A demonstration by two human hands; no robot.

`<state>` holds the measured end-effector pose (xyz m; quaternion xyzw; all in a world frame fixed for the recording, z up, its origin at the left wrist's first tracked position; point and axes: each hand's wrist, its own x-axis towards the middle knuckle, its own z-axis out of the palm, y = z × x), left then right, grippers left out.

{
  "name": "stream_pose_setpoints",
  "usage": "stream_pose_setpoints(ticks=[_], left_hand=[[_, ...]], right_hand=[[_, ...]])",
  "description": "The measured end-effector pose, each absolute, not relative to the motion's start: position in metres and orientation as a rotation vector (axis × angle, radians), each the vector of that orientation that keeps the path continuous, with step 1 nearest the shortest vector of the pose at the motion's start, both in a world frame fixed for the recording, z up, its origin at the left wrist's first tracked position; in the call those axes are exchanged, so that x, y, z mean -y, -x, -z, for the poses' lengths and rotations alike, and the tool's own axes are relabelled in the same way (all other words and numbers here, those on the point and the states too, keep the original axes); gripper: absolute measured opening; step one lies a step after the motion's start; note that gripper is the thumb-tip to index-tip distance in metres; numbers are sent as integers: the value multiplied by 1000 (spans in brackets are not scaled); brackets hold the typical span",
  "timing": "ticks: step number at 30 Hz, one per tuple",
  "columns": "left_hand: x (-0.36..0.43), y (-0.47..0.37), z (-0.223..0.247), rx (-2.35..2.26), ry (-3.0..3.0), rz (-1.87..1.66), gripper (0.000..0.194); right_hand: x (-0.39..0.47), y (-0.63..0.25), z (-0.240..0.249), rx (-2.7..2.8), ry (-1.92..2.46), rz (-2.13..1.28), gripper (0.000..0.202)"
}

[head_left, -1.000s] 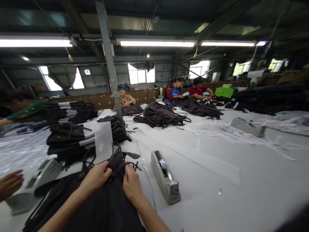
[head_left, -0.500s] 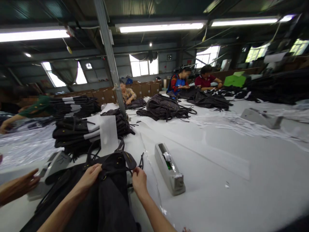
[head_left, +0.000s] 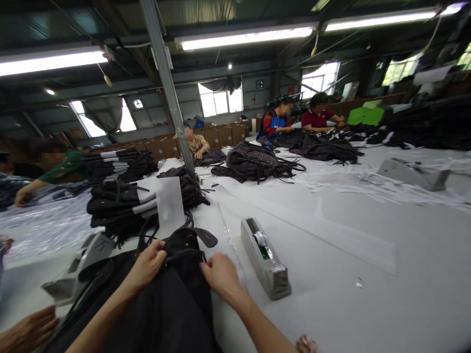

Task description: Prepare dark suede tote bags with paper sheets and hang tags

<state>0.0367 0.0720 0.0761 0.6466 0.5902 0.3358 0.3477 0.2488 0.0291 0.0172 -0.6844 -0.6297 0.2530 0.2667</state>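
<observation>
A black fabric bag (head_left: 176, 304) with a drawstring top lies in front of me, its mouth pointing away. My left hand (head_left: 149, 262) is closed, thumb and fingers pinching the fabric near the gathered top edge. On the other side, my right hand (head_left: 222, 277) is closed at the bag's upper right edge, slightly blurred; its fingertips seem to grip the drawstring cord, mostly hidden. A dark flap (head_left: 206, 238) sticks out from the top between my hands. Right of my right hand stands a grey tape dispenser (head_left: 265, 260).
Another person's hand (head_left: 35, 328) reaches in at lower left, beside a second tape dispenser (head_left: 79, 269). Folded black bags (head_left: 117, 206) are stacked beyond, near a metal post (head_left: 169, 93). More bags (head_left: 253, 162) lie farther back, where several people work. Plastic sleeves (head_left: 55, 230) cover the left side.
My right hand has moved in against the bag's edge, and the cord end that stuck up beside it no longer shows. The flap now points right. The neighbouring hand has moved lower.
</observation>
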Motion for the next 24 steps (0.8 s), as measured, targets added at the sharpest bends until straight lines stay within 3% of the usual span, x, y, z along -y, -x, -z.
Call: stream_pose_setpoints(ticks=[2,9,15,18,21,24], left_hand=[[-70,-51,-60,-1595,-1781,-807,16],[-67,-97,-39,-1545,-1723,-808,22],[-60,-116,-39,-1496,-1543,-731,21],[-54,-127,-32,-1519,-1520,-652,25],[-48,-127,-31,-1548,-1642,-654,25],[-30,-115,-31,-1596,-1849,-555,44]], right_hand=[[-23,-270,-14,1743,2014,-390,28],[-1,-289,5,1869,1991,-92,24],[-12,-258,10,2138,1564,-399,35],[-15,-245,31,2219,1590,-385,53],[-20,-246,41,2156,1598,-392,58],[-32,-251,37,2011,1639,-399,57]])
